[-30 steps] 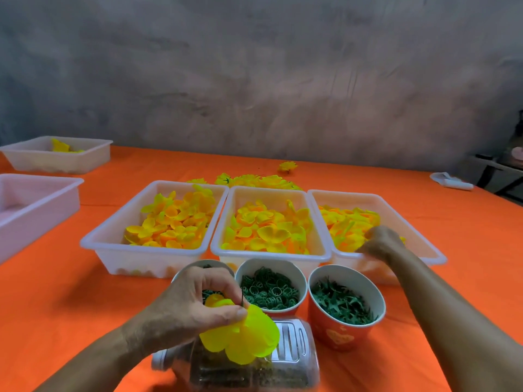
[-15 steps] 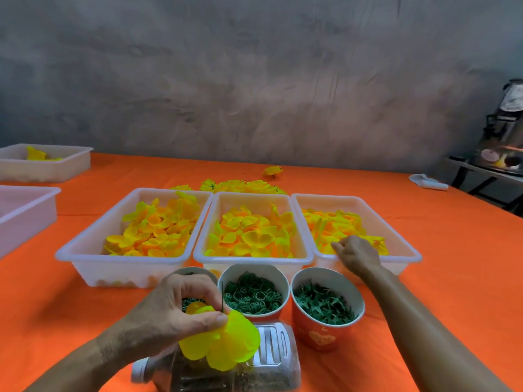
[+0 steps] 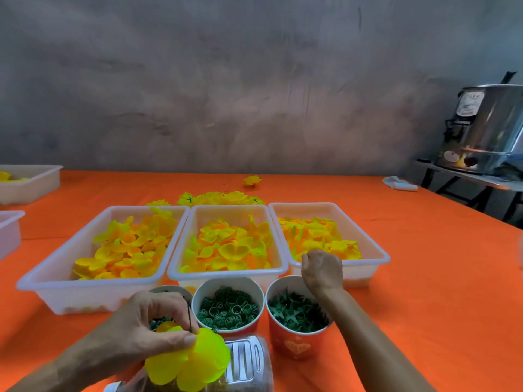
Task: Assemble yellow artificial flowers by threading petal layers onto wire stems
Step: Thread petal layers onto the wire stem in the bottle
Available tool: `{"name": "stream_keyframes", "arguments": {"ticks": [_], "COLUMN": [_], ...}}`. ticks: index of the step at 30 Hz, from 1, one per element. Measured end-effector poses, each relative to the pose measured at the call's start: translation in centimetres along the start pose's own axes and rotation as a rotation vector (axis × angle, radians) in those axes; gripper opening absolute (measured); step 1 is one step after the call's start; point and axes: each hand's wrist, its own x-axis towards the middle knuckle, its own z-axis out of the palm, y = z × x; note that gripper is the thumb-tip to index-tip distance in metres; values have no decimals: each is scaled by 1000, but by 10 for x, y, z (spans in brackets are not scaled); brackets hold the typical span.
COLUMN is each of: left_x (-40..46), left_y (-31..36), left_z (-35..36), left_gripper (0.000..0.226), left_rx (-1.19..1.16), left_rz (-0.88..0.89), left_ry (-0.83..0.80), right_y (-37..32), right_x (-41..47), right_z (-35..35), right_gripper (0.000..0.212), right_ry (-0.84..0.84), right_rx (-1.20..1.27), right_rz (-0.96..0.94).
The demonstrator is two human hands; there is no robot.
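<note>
Head view: left hand (image 3: 147, 329) pinches wire stem (image 3: 189, 315) carrying yellow petal layer (image 3: 192, 363). Right hand (image 3: 322, 268), fingers curled, contents unseen, hovers at right tray (image 3: 379, 254). Advise holding stem steady and centring the next layer's hole.

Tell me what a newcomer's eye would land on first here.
First, the bright yellow petal layer pinched on a thin wire stem by the left hand, low and near the camera. Next, the three white trays heaped with yellow-orange petals, side by side on the orange tablecloth. The right hand hovers, curled, by the rightmost tray.
</note>
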Motion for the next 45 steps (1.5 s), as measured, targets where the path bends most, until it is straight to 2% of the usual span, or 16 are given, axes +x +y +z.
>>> {"name": "stream_keyframes", "arguments": {"ticks": [2,5,9,12,16,21,24,26,28,31,32,34,38,40,43,45], "left_x": [2,6,14,20,28,30,34,42,53,79,89,110,140,149,163,173], "left_y": [4,9,11,14,15,7,4,2,1,-2,0,4,-3,-10,-18,-22], "left_z": [-3,-7,-13,-18,-19,-22,-30,-41,-47,-38,-30,-14,11,22,34,41], "left_gripper": [31,28,24,22,19,19,21,26,27,19,22,27,23,23,24,23], "left_rx": [38,42,63,37,5,24,33,46,-12,-36,-51,-83,-76,-63,-34,-12], "left_rz": [13,-15,-16,-30,2,38,17,21,-56,-123,-129,-129,-118,-115,-107,-86], "left_ry": [-36,-109,-200,-270,-329,-361,-466,-548,-482,-110,-17,81,130,136,151,154], "right_y": [3,10,30,47,55,47,40,35,30,27,28,33,42,38,20,11], "right_x": [3,14,36,56,73,76,74,75,78,84,86,89,90,87,81,81], "right_z": [-1,-7,-20,-26,-25,-15,-9,-3,6,14,14,13,9,8,11,15], "right_gripper": [35,20,28,29,35,37,61,77,76,36,24,16,18,30,58,48], "right_ry": [7,51,78,4,-169,-249,-314,-358,-426,-334,-275,-191,-103,-77,-214,-326], "right_rx": [66,233,308,273,278,356,418,349,207,107,148,312,424,406,235,340], "right_rz": [32,134,279,301,276,159,42,-47,-115,-115,-89,-4,61,77,105,151]}}
